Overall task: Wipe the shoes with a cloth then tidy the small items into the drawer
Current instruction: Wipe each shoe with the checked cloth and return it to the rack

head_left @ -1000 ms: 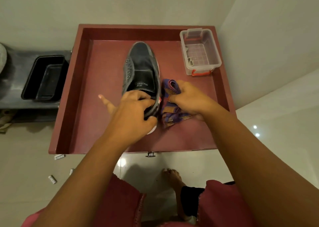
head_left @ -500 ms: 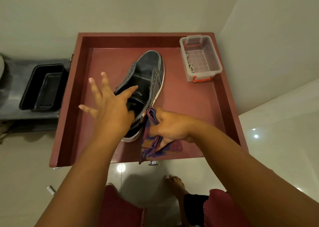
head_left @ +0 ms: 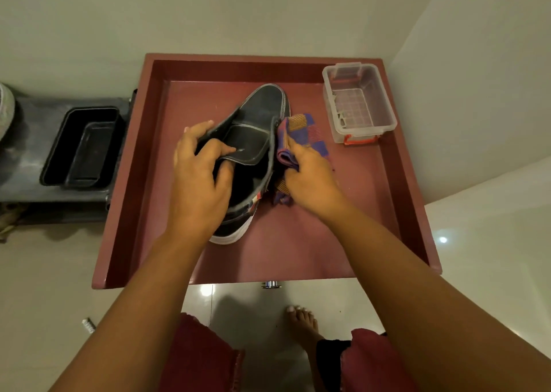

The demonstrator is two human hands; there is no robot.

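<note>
While it lies tilted on the floor of the open maroon drawer (head_left: 143, 165), the dark suede-like shoe (head_left: 262, 114), white-soled with pale stitching, has its toe toward the drawer's back wall. At the shoe's opening, the left hand (head_left: 199, 180) grips the tongue and collar, fingers curled. Against the shoe's right flank, the right hand (head_left: 310, 174) clutches a bunched checked woven cloth (head_left: 304, 135). Right of the shoe stands a clear plastic box (head_left: 384, 114) with red latches.
</note>
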